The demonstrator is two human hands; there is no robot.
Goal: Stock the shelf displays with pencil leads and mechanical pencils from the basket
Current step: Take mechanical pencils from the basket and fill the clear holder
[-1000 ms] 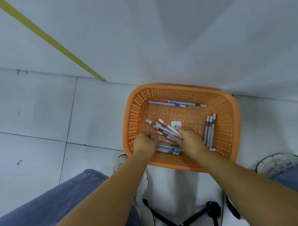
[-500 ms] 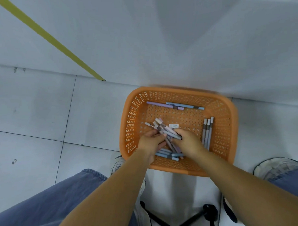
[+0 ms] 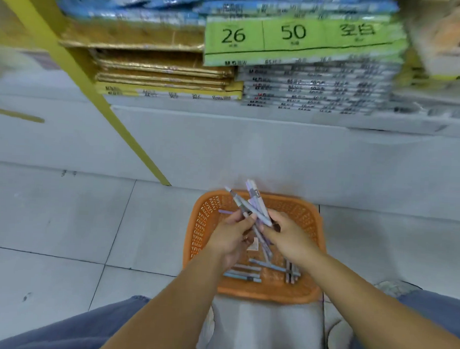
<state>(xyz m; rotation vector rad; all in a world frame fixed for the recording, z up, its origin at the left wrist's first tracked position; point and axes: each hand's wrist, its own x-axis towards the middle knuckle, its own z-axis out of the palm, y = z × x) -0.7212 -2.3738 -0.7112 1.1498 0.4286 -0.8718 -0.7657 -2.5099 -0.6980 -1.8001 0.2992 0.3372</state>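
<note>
Where left grip [image 3: 228,237] meets right grip [image 3: 289,237], pencils [image 3: 248,206] cross.

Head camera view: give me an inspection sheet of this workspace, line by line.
Surface: grey tiled floor; an orange basket stands on it in front of the shelf base.
Job's things: bundle of mechanical pencils held above the basket; loose pencils lie on its bottom. No pencil leads made out.
Clutter: small white tag in the basket.
Grips: left hand and right hand both hold the bundle, fingers curled round it.
Cables: nothing seen.
Surroundings: yellow shelf upright; stacked gold packs, grey packs and a green pack marked 26 and 50, all blurred.
</note>
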